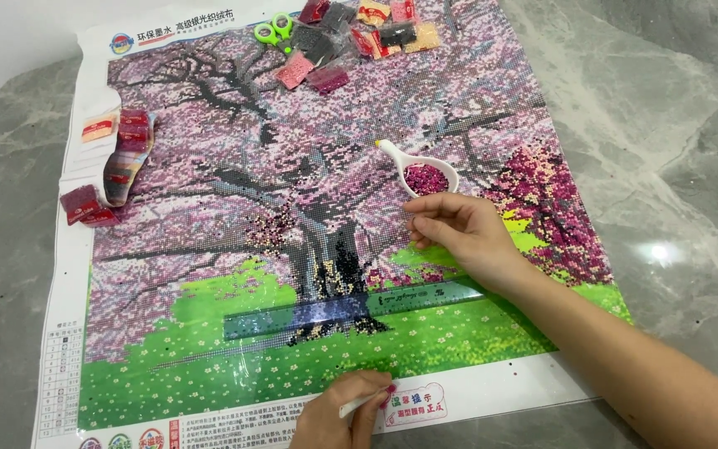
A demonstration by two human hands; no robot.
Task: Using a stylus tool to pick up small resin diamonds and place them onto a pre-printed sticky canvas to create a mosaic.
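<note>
A diamond-painting canvas (209,150) of a pink blossom tree over green grass lies flat on a grey marble table. My left hand (344,411) is at the canvas's bottom edge, closed around a white applicator pen (357,405). My right hand (459,237) reaches in from the lower right and rests on the canvas just below a small white tray (442,165) of dark pink beads. Its fingers are curled together, with nothing visible in them. A clear ruler (351,306) lies across the grass between the two hands.
Green-handled scissors (274,29) and several small bags of beads (351,33) lie at the canvas's top edge. More red bead bags (122,154) sit along its left side. The grey marble table (666,125) extends to the right.
</note>
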